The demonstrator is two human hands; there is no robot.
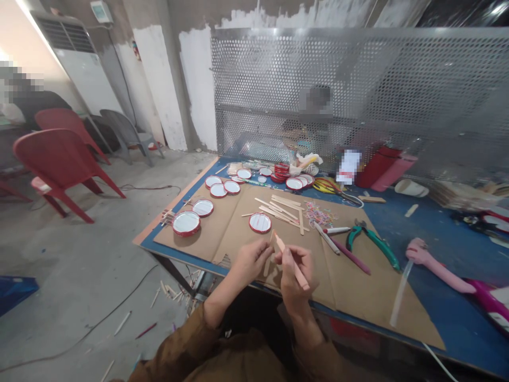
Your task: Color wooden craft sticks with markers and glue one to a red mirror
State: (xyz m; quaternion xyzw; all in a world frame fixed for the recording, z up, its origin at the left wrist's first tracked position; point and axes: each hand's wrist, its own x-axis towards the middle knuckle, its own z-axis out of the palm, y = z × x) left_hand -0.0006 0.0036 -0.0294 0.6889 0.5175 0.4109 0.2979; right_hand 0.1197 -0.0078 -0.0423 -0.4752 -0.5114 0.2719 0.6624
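Peach pen-shaped tool (301, 277): the right hand (289, 282) has its fingers closed around it.
Wooden stick (272, 238): pinched by fingertips of the left hand (251, 259), just beside the tool's tip.
Brown cardboard (345, 286): below both hands, bearing a red-rimmed disc (260, 223).
Blue table (433, 246): under the cardboard.

I am facing a perforated metal panel (258, 95) beyond the blue table (449, 318). White paint (196, 79) is patchily covering the wall (191, 13); on my left, red chairs (66, 159) and a grey chair (139, 138) are standing on the grey floor (91, 249).
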